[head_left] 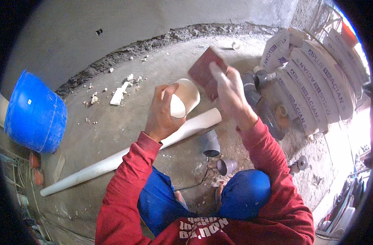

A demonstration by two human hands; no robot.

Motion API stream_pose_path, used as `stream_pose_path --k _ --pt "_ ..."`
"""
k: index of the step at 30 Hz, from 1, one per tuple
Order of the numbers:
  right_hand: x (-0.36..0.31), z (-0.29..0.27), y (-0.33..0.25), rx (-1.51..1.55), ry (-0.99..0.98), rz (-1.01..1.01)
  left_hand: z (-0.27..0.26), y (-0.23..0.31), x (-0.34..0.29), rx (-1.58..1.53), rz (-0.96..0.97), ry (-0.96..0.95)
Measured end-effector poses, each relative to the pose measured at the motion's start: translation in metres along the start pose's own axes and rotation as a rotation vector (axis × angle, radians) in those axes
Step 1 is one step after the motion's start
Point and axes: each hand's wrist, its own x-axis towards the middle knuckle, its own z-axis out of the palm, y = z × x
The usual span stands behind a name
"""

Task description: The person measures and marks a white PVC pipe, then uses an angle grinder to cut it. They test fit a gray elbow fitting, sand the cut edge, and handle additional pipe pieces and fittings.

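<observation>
My left hand (158, 118) is wrapped round a short, wide, cream-white pipe piece (190, 94), held up with one open end showing. To the right of it, my right hand (232, 92) grips a reddish-brown sheet of sandpaper (203, 70), thumb on top; it looks slightly blurred and stands apart from the pipe piece. Below both hands a long white pipe (101, 164) lies slantwise on the floor, partly covered by my left arm. Two grey pipe fittings (211, 143) lie near my feet.
A blue plastic barrel (35, 112) stands at the left. Stacked printed sacks (317, 85) fill the right side, with dark grey pipes (262, 108) beside them. A tool with a round disc (299, 164) lies at the right. Rubble bits and a white scrap (119, 94) dot the floor near the wall.
</observation>
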Motion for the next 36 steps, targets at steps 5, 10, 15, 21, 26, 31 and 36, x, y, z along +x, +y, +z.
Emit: stream_pose_path --k 5,10,15,21,26,31,36 --pt "-0.027 0.016 0.009 -0.172 -0.144 -0.118 -0.004 -0.004 -0.003 -0.51 -0.186 -0.045" --pt "-0.047 -0.008 0.031 -0.153 -0.217 0.182 -0.018 -0.016 -0.004 -1.278 -0.632 0.052" --pt "-0.011 -0.01 0.044 -0.454 -0.245 -0.461 -0.013 -0.016 -0.009 -1.511 -0.841 -0.06" --pt "-0.019 -0.005 0.032 -0.625 -0.569 -0.423 -0.02 -0.027 -0.007 -1.454 -0.888 0.022" --pt "-0.023 0.001 0.041 -0.564 -0.365 -0.551 -0.015 -0.025 -0.006 -1.564 -0.873 -0.172" --pt "-0.033 -0.011 0.043 -0.71 -0.444 -0.468 -0.024 -0.018 -0.001 -1.378 -0.932 0.022" --pt "-0.047 0.009 0.057 -0.662 -0.273 -0.702 -0.01 0.004 0.006 -1.287 -1.119 0.179"
